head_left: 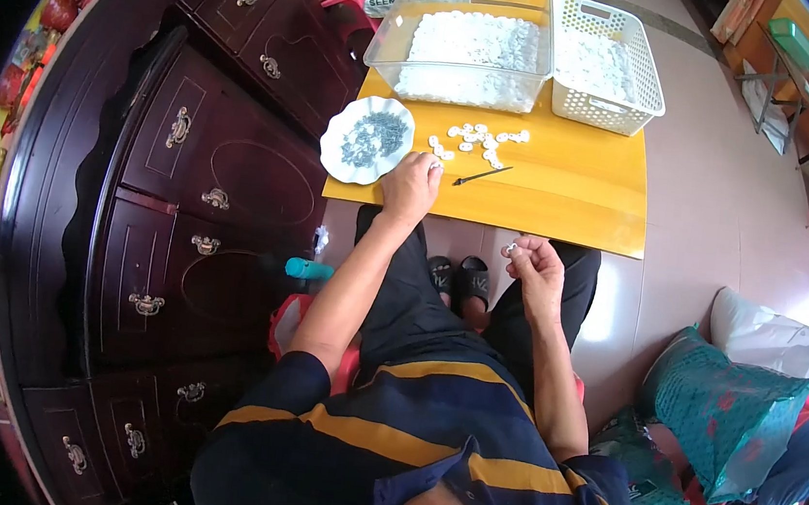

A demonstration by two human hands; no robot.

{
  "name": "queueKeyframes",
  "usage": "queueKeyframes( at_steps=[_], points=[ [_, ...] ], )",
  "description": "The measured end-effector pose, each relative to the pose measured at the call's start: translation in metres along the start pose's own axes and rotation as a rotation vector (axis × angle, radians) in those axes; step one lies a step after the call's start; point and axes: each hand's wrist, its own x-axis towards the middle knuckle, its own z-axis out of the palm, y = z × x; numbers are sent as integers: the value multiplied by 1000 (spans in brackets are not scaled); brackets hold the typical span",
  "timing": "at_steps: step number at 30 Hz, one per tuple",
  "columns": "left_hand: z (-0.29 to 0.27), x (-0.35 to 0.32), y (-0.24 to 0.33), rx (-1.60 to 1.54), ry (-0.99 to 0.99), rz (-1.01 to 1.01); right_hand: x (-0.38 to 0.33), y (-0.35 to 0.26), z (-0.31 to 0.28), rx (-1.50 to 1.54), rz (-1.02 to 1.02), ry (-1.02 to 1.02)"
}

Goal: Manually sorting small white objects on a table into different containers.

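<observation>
Right hand (537, 268) pinches small white piece (510, 250) tight in fingertips, held above lap, off yellow table (566, 195). Left hand (411, 185) rests curled at table edge beside white plate of tiny dark bits (367, 139); can't tell if holding anything. Best keep piece steady, pinch gently. More white pieces (478, 141) lie near thin dark tool (481, 175).

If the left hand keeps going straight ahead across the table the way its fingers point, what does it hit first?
Most likely the loose white round pieces scattered just past the left hand on the yellow table. The clear plastic bin comes after them. The plate of small dark parts lies off to its left.
</observation>
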Motion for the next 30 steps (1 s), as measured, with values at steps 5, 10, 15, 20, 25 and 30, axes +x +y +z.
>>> queueKeyframes(
  at_steps=[5,10,15,20,25,30],
  points=[
    [0,-4,6,-2,2,19,0,-9,0,31,0,48],
    [-6,-12,18,-52,42,92,-2,-13,-1,65,5,47],
    [-20,-26,54,-566,-38,-56,-1,-12,-10,24,13,37],
    [-25,-42,86,-842,-167,-98,-2,-11,-16,39,6,19],
    [-15,-60,101,-1140,-372,-276,-8,-5,-19,48,10,39],
    [-16,-65,105,-1214,-412,-323,-7,-7,-19,57,17,39]
  ],
)
